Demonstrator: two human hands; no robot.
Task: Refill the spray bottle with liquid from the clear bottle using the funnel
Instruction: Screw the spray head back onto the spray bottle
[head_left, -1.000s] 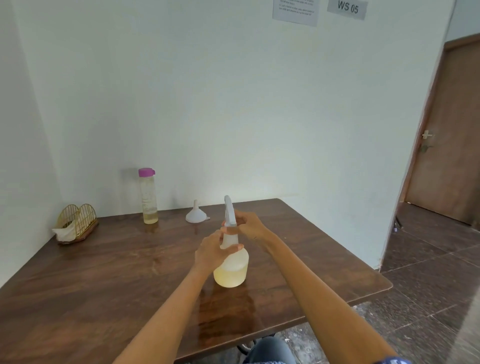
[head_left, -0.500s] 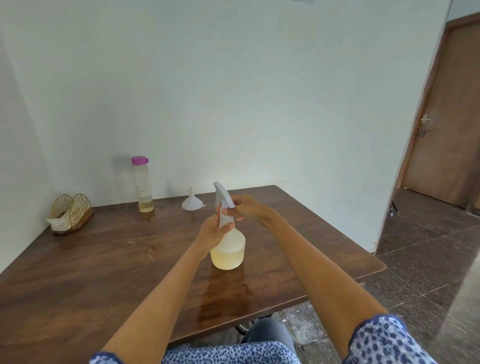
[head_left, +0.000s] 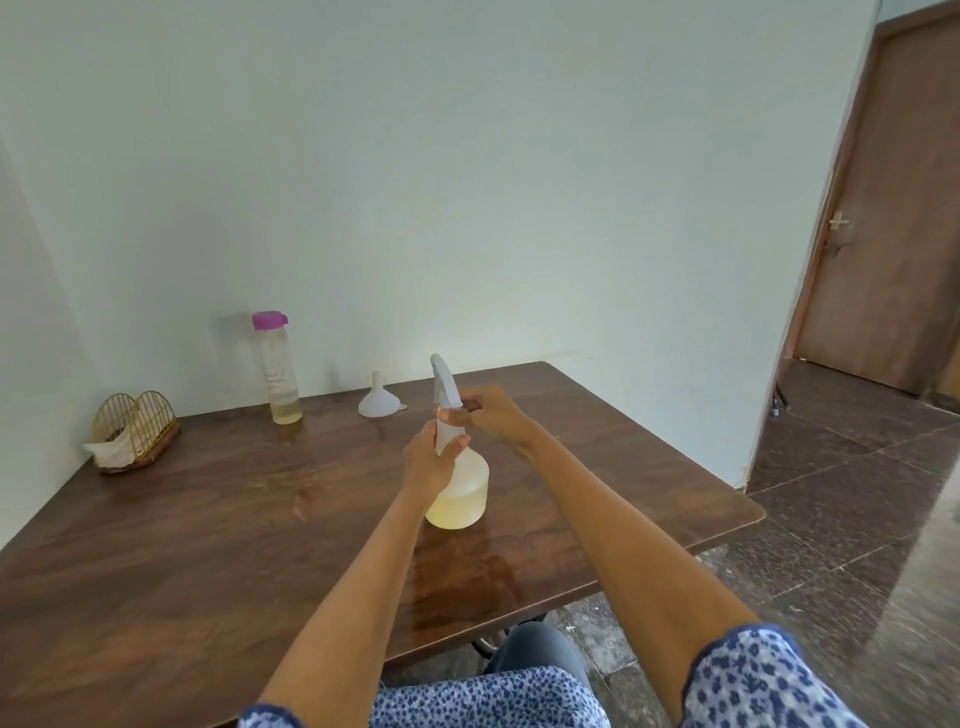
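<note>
Blue-flowered cloth (head_left: 769, 680) fills the lower edge now, sleeves and lap, where a second ago only bare forearms showed; the view has tipped down and pulled back, so the wall notices that sat at the top are gone from sight. The hands themselves have barely shifted. The left hand (head_left: 432, 464) still wraps the neck of the spray bottle (head_left: 460, 488), fingers curled round the white collar and clamped on it. The right hand (head_left: 488, 415) still pinches the trigger head (head_left: 445, 384) just above, thumb and fingers closed on the plastic. The head has turned a little between the pictures, which I read as unscrewing under way, though it is not yet lifted off. So the filling has not begun: the bottle stands upright on the desk (head_left: 208, 519), roughly a third full of pale yellow liquid.

Farther back, the funnel (head_left: 378, 402) sits mouth-down, spout up, untouched. Left of it, well apart, the clear bottle (head_left: 283, 371) stands upright with its purple cap (head_left: 269, 320) still on and only a shallow layer of liquid at the bottom. At the far left corner a gold wire holder (head_left: 136, 428) keeps some white tissue.

Hard to tell: whether the threads of the head have come free, since both hands cover the joint. The dip tube inside is not visible either.
</note>
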